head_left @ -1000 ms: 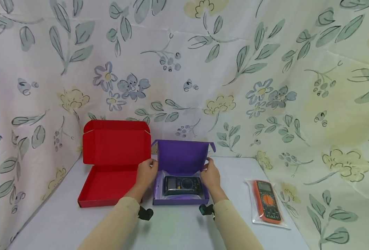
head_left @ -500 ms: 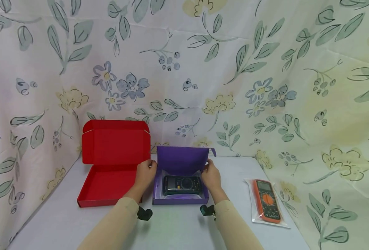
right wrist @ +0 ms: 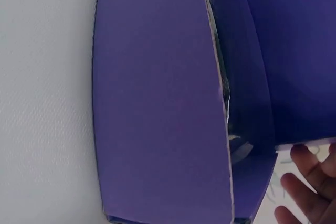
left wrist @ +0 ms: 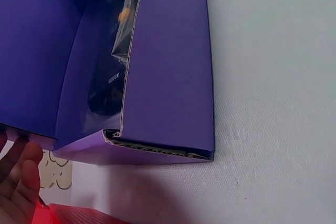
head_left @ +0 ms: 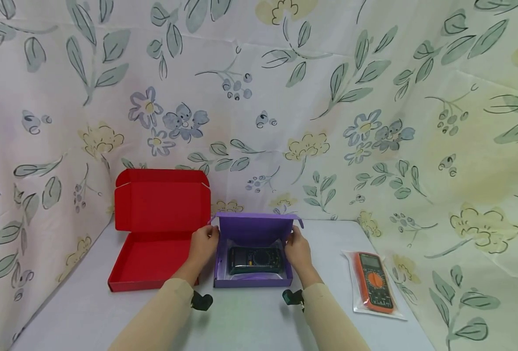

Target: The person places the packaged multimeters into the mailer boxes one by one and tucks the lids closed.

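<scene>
A purple cardboard box point(head_left: 253, 283) stands on the table, its lid point(head_left: 252, 229) raised and leaning forward over the tray. Inside lies a dark multimeter point(head_left: 256, 260) in a clear plastic bag. My left hand point(head_left: 202, 245) holds the lid's left side, its curled fingertips right at the edge in the left wrist view. On the other side, my right hand point(head_left: 298, 248) has its fingers at the lid's right edge; in the right wrist view the lower fingers point(right wrist: 304, 195) are spread below that edge. The thumbs are mostly hidden.
Left of the purple box, an open red box point(head_left: 153, 258) stands with its lid upright, close by my left hand. An orange multimeter point(head_left: 374, 282) in a clear bag lies at the right of the white table point(head_left: 241, 321). A floral curtain point(head_left: 259, 97) hangs behind.
The purple lid has tilted forward and down, its top edge now lower. My hands have stayed at its sides, the right one shifting slightly. The red box and both multimeters have stayed put.
</scene>
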A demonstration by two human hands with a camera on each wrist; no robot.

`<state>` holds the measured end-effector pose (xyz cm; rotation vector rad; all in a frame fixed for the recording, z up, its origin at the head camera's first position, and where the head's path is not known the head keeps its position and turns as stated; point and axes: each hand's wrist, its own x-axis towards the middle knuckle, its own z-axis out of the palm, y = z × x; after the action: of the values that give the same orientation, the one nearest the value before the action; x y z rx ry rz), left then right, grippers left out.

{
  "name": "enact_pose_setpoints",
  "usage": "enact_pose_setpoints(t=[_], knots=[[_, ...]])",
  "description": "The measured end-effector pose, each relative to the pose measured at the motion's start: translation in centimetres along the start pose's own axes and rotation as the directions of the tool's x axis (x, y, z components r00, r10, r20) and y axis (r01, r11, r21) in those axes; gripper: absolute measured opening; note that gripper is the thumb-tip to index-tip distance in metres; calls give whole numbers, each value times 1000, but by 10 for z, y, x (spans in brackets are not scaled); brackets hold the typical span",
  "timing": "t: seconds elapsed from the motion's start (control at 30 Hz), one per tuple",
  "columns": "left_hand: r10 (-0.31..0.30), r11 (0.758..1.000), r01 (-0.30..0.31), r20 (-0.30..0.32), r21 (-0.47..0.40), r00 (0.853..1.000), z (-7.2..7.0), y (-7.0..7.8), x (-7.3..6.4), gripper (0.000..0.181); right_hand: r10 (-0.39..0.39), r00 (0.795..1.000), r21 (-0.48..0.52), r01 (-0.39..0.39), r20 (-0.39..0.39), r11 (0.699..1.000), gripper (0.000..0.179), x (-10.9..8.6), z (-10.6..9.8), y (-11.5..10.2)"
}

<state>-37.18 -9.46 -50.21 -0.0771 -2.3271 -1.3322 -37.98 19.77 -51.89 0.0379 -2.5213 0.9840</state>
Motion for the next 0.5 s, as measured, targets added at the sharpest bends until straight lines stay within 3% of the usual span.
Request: enact_pose_setpoints(t=[0.2, 0.4, 0.5], knots=[[15, 1000, -15, 16, -8, 1000, -2, -3, 0, 35, -36, 999, 23, 36, 6, 999, 23, 0, 0, 6], [28, 999, -27, 39, -27, 999, -2, -3, -3, 28, -67, 998, 41, 67, 0, 997, 39, -4, 0, 12], [6, 999, -3, 61, -47, 998, -2, -4, -4, 26, -72, 997, 50, 71, 10, 996, 41, -6, -1, 13]])
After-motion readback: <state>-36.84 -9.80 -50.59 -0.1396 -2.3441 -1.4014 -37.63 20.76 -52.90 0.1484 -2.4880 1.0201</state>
